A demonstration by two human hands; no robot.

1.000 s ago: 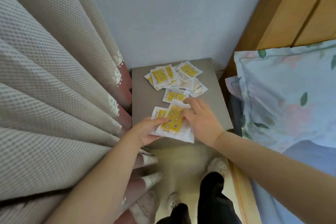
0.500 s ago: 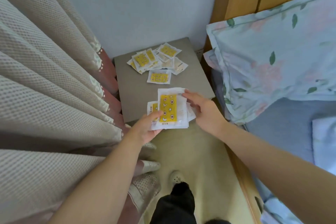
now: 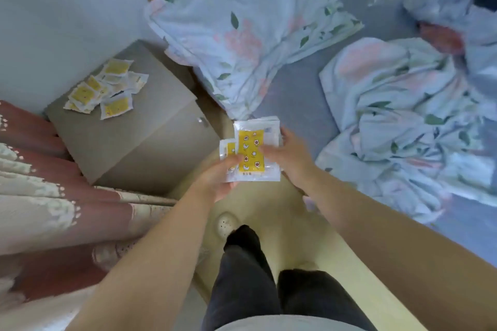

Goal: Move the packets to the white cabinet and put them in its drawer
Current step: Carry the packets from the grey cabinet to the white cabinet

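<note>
A flat stack of packets (image 3: pixel 251 153), glossy white sachets with square edges and yellow printed panels, hangs between our two hands above the pale floor (image 3: pixel 271 204), just off the front corner of a grey cabinet (image 3: pixel 166 153). The grip of our left hand (image 3: pixel 217 183) pinches the stack's lower left corner, thumb on top. The grip of our right hand (image 3: pixel 291 158) curls round its right edge.

Well apart from the stack, loose packets (image 3: pixel 107 83) lie fanned and overlapping at the back of the cabinet's matte tabletop (image 3: pixel 129 126), close to the plain wall (image 3: pixel 53 8). The near half of that top is bare.

A soft floral pillow (image 3: pixel 242 27) overhangs the cabinet's right side. Beyond it are a smooth blue bedsheet (image 3: pixel 295 94) and a crumpled floral duvet (image 3: pixel 403 115).

To our left, a heavy pleated curtain (image 3: pixel 53 196), cream over dusty red, crowds the cabinet's edge. Our dark trouser legs (image 3: pixel 242 277) and one pale perforated slipper (image 3: pixel 226 223) fill the narrow strip of floor between curtain and bed.
</note>
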